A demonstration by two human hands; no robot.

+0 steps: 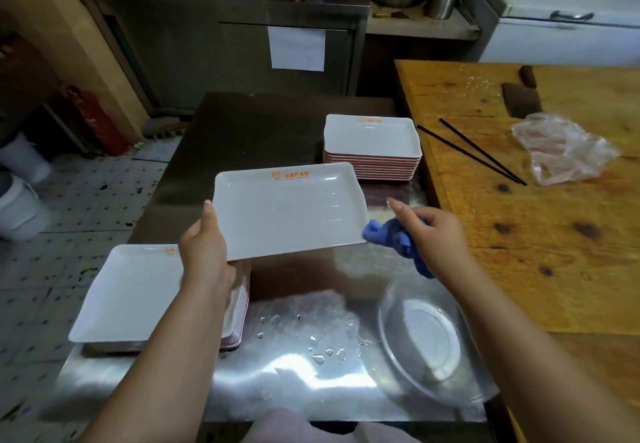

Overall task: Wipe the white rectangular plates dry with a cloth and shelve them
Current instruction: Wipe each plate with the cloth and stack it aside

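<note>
Head view, looking down at a steel table [311, 383] in a dim kitchen. Centre of frame: one white rectangular plate [287, 210], orange logo on its far rim, held level above the table. Left hand [204, 245] gripping the plate's lower left corner, thumb on top along the rim, fingers hidden beneath. Right hand [433, 231] just beside the plate's lower right corner, curled round a bunched blue cloth [394, 238], forefinger stretched out; cloth touching or nearly touching the plate's edge, cannot tell which. Lower left of frame: a stack of like plates [131, 297], partly under the left forearm. Right of centre, farther back: a second stack [372, 146], pink edges showing down its side. Which stack is wet and which wiped, not clear. Lower right: a clear glass dish [420, 342], water drops on the steel beside it. Right side of frame: a wooden board [554, 234] with two black chopsticks [474, 151] and a crumpled plastic bag [561, 148]. No shelf in sight.

Judging by looks: plate stiff, thin, probably light melamine, hard to chip but slick while wet. Raised rim the safest hold, thumb over and fingers under, at a corner or short edge, leaving the flat face free for the cloth. Cloth soft and limp, best kept bunched in the palm.
</note>
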